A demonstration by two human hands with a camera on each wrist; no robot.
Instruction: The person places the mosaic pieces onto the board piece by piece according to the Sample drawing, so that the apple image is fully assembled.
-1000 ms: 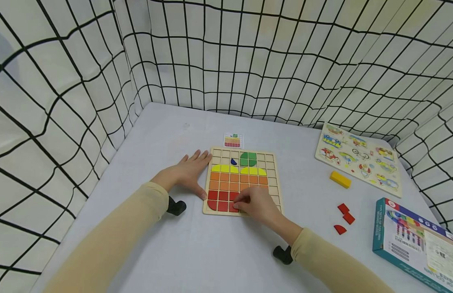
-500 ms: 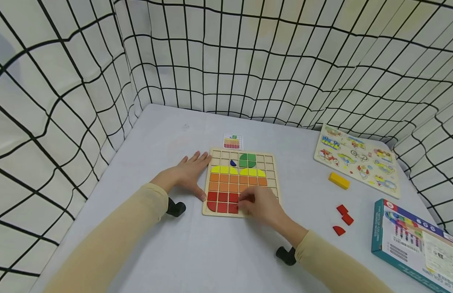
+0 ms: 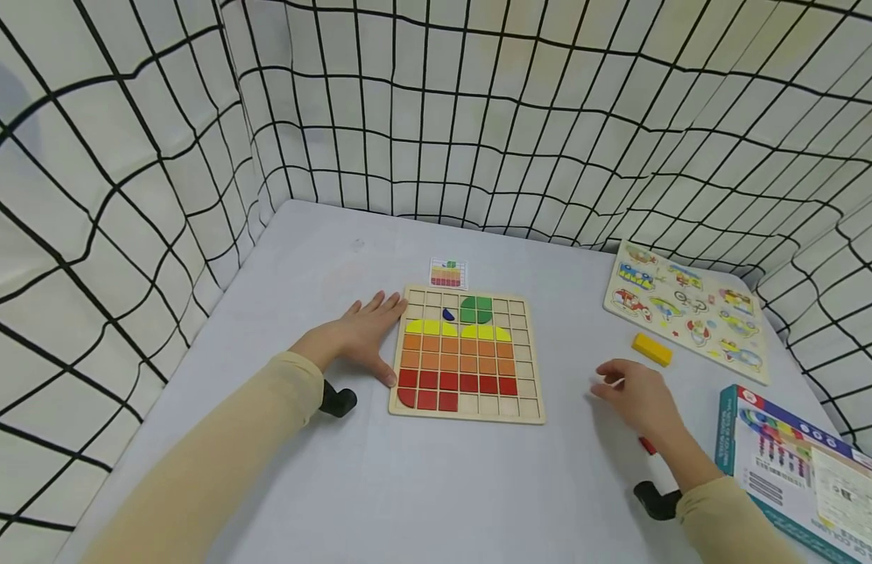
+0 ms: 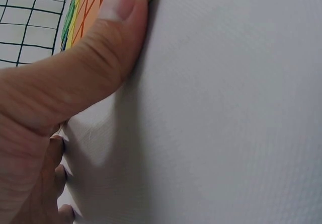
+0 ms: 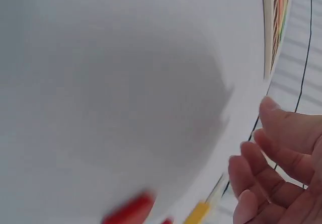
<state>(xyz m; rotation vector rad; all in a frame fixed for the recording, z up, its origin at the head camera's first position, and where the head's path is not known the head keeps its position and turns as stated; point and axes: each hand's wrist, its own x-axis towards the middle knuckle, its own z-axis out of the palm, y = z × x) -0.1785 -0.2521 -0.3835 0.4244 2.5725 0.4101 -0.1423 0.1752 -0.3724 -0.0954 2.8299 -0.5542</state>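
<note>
A square wooden grid board (image 3: 533, 395) lies on the table with rows of red, orange and yellow pieces, a green shape and a small blue piece set in it. My left hand (image 3: 358, 338) rests spread along the board's left side. In the left wrist view, the thumb (image 4: 121, 12) touches the board's edge. Off to the right of the board, my right hand (image 3: 640, 399) hovers above the table, fingers loosely bent, nothing between them. Just under its wrist shows a red piece (image 3: 647, 445); blurred red (image 5: 130, 210) appears in the right wrist view too.
Behind the board lies a small pattern card (image 3: 448, 273). To the right are a yellow block (image 3: 652, 349), a picture puzzle board (image 3: 689, 313) with vehicles, and a blue-edged box (image 3: 795, 462). Black-grid white netting (image 3: 436, 117) encloses the table.
My right hand has left the board's lower rows and moved right, over the loose red pieces, now mostly hidden by it. The red pieces on the board are uncovered. My left hand stays put.
</note>
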